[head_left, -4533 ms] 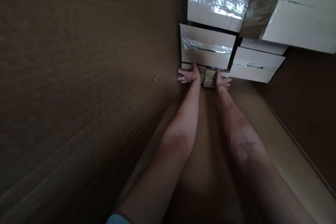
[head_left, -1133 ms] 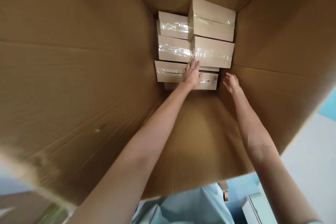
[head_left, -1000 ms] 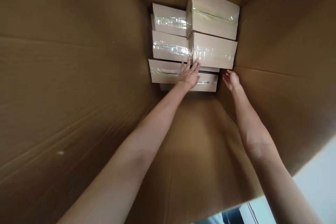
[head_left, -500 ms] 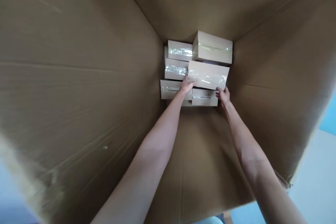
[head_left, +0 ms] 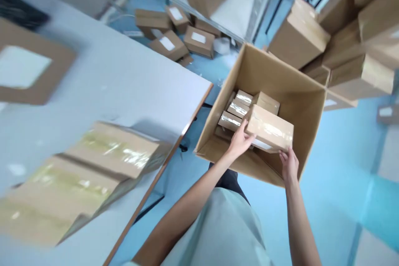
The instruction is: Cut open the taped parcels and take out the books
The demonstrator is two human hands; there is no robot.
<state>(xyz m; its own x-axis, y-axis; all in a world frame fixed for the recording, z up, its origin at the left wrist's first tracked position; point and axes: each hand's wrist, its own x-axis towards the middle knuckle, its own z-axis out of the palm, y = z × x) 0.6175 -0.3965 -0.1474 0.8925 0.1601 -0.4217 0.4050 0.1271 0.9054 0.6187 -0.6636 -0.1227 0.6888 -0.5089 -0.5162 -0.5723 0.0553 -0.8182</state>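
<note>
Between my two hands is a small taped cardboard box (head_left: 270, 126), tilted, with a white label on its near side. My left hand (head_left: 241, 140) grips its left end, thumb on the near face. My right hand (head_left: 289, 165) pinches its near right corner. It is held over the opening of a large open carton (head_left: 311, 114) on the floor. Inside the carton several smaller taped boxes (head_left: 238, 109) lie stacked at the left, and another box (head_left: 266, 103) sits behind the held one. The held box hides part of the stack.
To the left stands a white table (head_left: 149, 79) with several taped boxes (head_left: 109, 149) near its edge. More labelled boxes (head_left: 170, 45) lie on the floor beyond. Piled cartons (head_left: 299, 37) stand behind and right of the large carton. A shelf (head_left: 237, 4) rises at the back.
The small box has come up from deep inside the large carton to its opening, held in both hands. My view has drawn back from inside the carton to the room.
</note>
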